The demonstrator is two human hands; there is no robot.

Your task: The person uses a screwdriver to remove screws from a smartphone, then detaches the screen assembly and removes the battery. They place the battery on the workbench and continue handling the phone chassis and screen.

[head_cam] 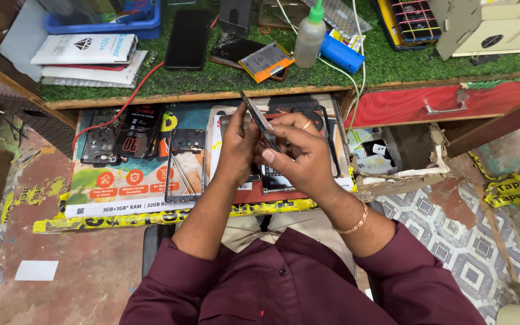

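Hands meet over the open drawer's middle: left hand (238, 141) and right hand (295, 153) both pinch a thin dark phone panel (259, 120), tilted on edge. It looks light, stiff and brittle; best held by its long edges. Beyond, a glue bottle (309, 33) stands near the green worktop's (212, 75) front edge.

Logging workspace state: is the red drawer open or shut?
Shut: the red drawer front sits flush under the bench edge, handle facing out, nothing of its inside showing.

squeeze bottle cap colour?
Green, on the translucent squeeze bottle standing on the grass-like mat; the head view shows it.
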